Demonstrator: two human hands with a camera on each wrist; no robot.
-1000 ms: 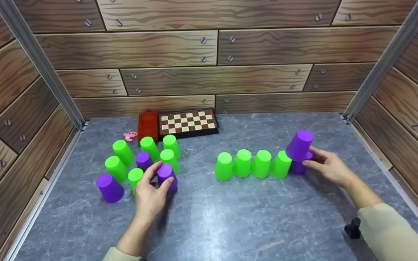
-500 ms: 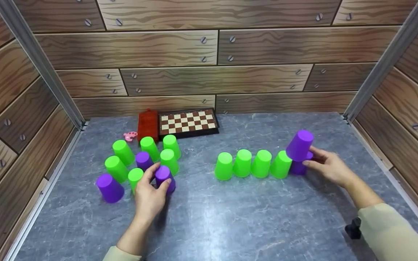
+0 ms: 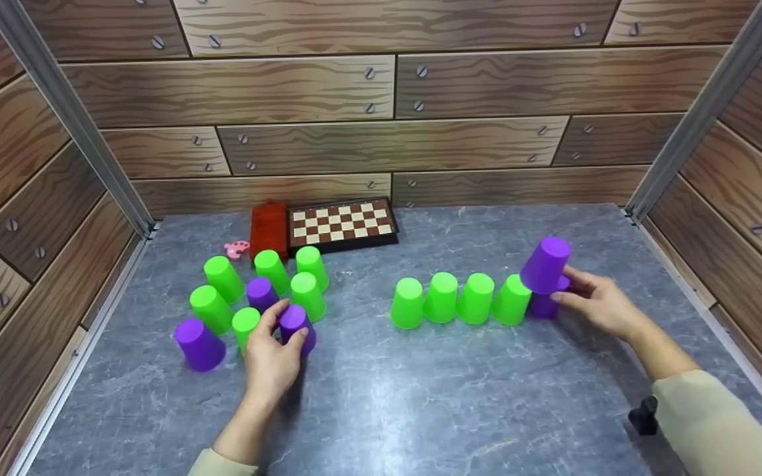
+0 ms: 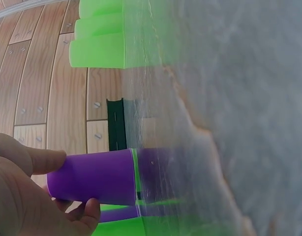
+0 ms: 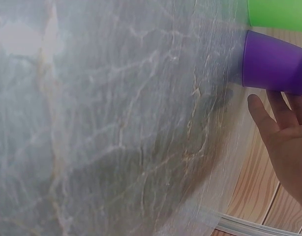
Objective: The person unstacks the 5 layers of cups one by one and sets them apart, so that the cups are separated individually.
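In the head view my left hand grips an upside-down purple cup between thumb and fingers at the front right corner of a square group of cups. A thin green strip shows along its rim in the left wrist view. Next to it stand a green cup and, behind, another purple cup. Far right, my right hand holds the side of a purple cup at the end of a row. Over that cup and the neighbouring green cup sits a tilted-looking purple cup.
Several green cups line up in the right-hand row. A purple cup marks the left group's front left corner. Behind that group lie a pink trinket, a red box and a checkered board. Wood-patterned walls enclose the table.
My left hand's purple cup has shifted slightly left, closer to the neighbouring cups. The right hand and the cups by it have stayed in place.
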